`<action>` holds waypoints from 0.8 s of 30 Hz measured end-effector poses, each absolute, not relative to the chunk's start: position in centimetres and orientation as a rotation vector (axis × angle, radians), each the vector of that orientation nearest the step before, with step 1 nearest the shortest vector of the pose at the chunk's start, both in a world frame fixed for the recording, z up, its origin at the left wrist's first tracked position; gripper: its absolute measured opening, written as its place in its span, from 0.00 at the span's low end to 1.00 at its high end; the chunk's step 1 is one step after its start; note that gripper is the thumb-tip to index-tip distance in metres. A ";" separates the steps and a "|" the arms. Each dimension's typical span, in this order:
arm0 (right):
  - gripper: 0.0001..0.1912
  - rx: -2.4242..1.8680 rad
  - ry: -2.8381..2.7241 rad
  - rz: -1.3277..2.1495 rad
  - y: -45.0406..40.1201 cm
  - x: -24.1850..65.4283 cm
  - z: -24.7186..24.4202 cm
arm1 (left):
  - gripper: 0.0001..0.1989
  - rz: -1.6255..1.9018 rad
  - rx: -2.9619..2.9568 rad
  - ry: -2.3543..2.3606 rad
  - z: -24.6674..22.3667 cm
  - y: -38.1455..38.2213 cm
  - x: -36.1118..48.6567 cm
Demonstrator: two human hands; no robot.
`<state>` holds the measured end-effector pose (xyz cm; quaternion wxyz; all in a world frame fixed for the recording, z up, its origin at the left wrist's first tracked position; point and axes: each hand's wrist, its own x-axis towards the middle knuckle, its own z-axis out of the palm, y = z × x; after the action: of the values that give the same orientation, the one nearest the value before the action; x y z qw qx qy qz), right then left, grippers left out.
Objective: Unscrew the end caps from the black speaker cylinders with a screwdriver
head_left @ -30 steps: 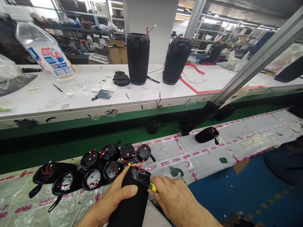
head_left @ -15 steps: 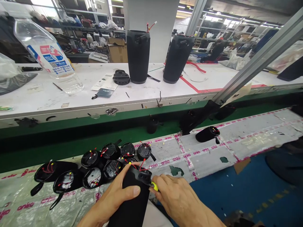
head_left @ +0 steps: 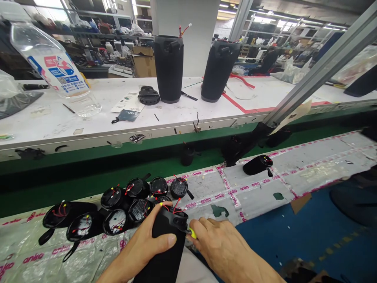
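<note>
A black cylindrical speaker (head_left: 165,253) tilts away from me at the bottom centre, its open top showing red wires with small connectors. My left hand (head_left: 149,245) is wrapped round its left side, thumb across the fabric front. On the other side, my right hand (head_left: 219,241) is closed round a small yellow-handled tool (head_left: 193,232). The tool's short metal end meets the speaker's upper right edge, by the dark plastic strap mount (head_left: 178,221). Most of the handle is hidden in my fingers, so its exact kind cannot be made out.
Several black speakers with red wires (head_left: 139,210) are grouped on the plastic-covered lower shelf (head_left: 203,196); another speaker (head_left: 257,165) lies right. On the white bench (head_left: 103,129) are two upright speakers (head_left: 169,70), a black end part (head_left: 149,95) and a water bottle (head_left: 61,72). A metal post (head_left: 312,67) slants at right.
The view has shifted slightly, so the bench things sit a little further left and up. Both hands, the speaker and the yellow-handled tool keep nearly the same positions.
</note>
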<state>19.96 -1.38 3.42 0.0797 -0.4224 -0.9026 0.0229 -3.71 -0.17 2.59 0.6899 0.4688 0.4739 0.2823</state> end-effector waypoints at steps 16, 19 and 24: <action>0.15 -1.158 -2.305 0.426 -1.4 20.5 2.9 | 0.43 0.631 0.846 1.012 2.7 -0.4 -3.3; 0.16 -1.235 -2.393 0.294 -1.4 20.4 3.2 | 0.44 0.657 0.951 1.122 2.6 -0.5 -3.4; 0.04 -1.285 -2.536 0.207 -1.4 19.9 3.6 | 0.45 0.627 1.068 1.208 2.8 -0.6 -3.4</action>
<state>19.93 -1.42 3.59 0.1451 -0.4459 -0.8803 0.0717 -3.45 -0.63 2.79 0.6488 0.4697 0.5314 0.2760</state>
